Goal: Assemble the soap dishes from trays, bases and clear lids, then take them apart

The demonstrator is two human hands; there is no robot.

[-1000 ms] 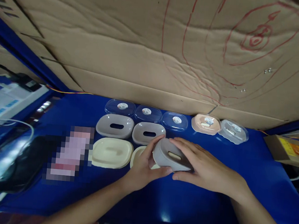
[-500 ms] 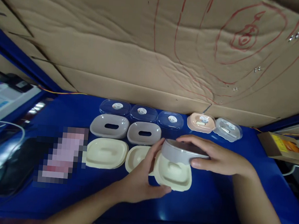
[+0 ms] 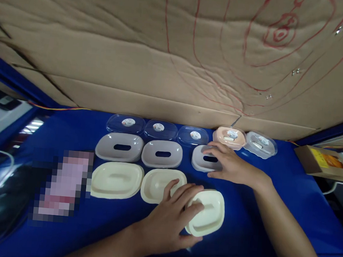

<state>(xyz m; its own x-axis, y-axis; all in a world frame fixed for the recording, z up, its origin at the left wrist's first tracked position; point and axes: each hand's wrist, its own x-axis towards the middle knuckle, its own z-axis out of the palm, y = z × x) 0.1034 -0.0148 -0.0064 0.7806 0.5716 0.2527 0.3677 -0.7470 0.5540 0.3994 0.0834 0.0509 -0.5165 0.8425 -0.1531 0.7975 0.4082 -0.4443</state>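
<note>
My right hand (image 3: 231,163) grips the right end of a grey slotted soap dish tray (image 3: 198,157), level at the end of a row beside two matching grey trays (image 3: 163,144). Nearer the front edge, my left hand (image 3: 175,219) is closed around the left side of a cream soap dish base (image 3: 212,216), its thumb low and fingers over the rim. This base sits slightly turned. Two more cream bases (image 3: 116,193) lie to the left, one partly behind my left fingers. Clear lids (image 3: 125,130) with round stickers line the back.
A peach soap dish (image 3: 233,144) and a clear grey one (image 3: 262,152), both lidded, stand back right. An open cardboard box (image 3: 309,164) is at the right edge. A blurred-out pink object (image 3: 67,183) and cables (image 3: 10,154) lie left. A cardboard wall (image 3: 117,88) closes off the back.
My right hand has set the grey tray, earlier raised and tilted, down in the grey row. My left hand has closed on the cream base, which has shifted toward the front.
</note>
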